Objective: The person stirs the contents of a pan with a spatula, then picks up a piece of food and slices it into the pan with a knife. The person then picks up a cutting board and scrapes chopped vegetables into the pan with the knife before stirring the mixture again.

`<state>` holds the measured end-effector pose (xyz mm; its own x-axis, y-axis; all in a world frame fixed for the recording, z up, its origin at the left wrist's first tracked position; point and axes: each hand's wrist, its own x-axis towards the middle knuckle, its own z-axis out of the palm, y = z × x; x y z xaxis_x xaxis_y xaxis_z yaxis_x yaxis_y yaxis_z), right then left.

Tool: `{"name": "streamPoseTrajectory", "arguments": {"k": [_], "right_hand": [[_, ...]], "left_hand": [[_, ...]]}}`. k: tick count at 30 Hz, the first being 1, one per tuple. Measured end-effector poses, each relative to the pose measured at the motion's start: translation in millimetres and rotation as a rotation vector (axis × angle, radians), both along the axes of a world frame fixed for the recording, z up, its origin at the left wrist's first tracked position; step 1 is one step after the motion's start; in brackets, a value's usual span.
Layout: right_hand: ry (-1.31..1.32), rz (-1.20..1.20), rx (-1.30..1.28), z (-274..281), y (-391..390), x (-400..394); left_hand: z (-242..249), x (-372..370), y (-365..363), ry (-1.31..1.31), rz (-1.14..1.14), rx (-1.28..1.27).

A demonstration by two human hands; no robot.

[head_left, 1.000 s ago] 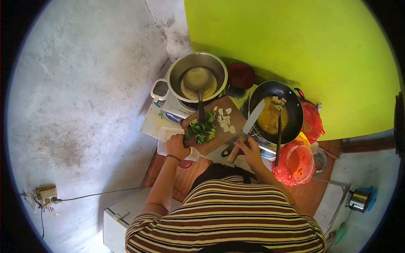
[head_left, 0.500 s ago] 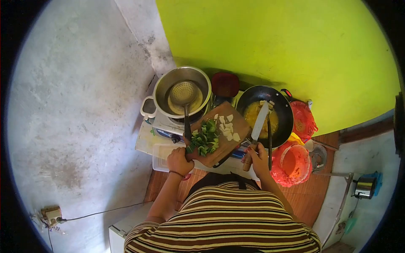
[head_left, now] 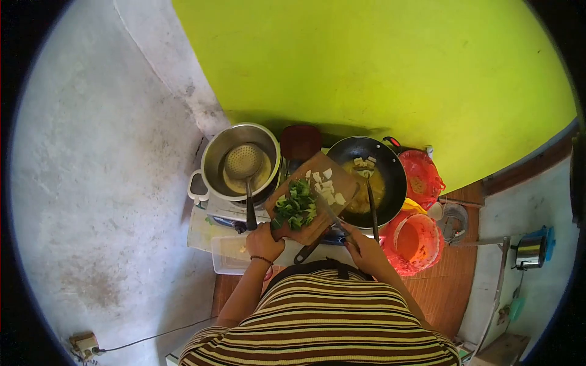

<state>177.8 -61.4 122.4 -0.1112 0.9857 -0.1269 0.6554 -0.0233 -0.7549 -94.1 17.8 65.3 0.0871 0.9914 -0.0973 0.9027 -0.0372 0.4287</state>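
My left hand [head_left: 265, 241] is closed around the near-left end of a wooden cutting board [head_left: 343, 181], which is lifted above the counter beside a wok. Chopped green leaves [head_left: 296, 205] lie on its left half, and white pieces [head_left: 328, 185] on its right half. In my right hand [head_left: 367, 251] is a knife [head_left: 329, 211], its blade over the board next to the white pieces. The black wok [head_left: 397, 180] holds yellow liquid with several pale pieces [head_left: 364, 161]. A turner [head_left: 372, 204] rests in it, its dark handle pointing toward me.
On the stove's left burner stands a metal pot [head_left: 210, 165] with a skimmer [head_left: 244, 161] inside. A clear plastic container [head_left: 229, 259] sits at the counter's front left. Red plastic bags [head_left: 421, 174] and a red-lined tub [head_left: 416, 238] are right of the wok. A green wall rises behind.
The knife has moved left from over the wok to over the cutting board, its tip now by the white pieces. The view has shifted; the left hand keeps its hold.
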Motion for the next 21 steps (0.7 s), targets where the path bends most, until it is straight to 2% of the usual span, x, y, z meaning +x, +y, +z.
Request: {"name": "streamPoseTrajectory", "arguments": {"k": [6,10,18,21], "right_hand": [[-0.033,-0.014,-0.001,-3.5,11.9,6.7],[-0.094,-0.004,-0.053,-6.9,21.4,14.1],[-0.053,-0.050,0.026,-9.5,30.7,22.0],[-0.058,-0.060,0.027,-12.7,32.9,27.3]], "left_hand": [[-2.2,10.7,11.0,-0.042,-0.003,0.127],[5.1,18.4,17.0,-0.014,-0.015,0.102],[4.4,24.1,16.6,-0.009,-0.017,0.120],[10.1,25.1,16.6,0.061,-0.022,-0.030]]}}
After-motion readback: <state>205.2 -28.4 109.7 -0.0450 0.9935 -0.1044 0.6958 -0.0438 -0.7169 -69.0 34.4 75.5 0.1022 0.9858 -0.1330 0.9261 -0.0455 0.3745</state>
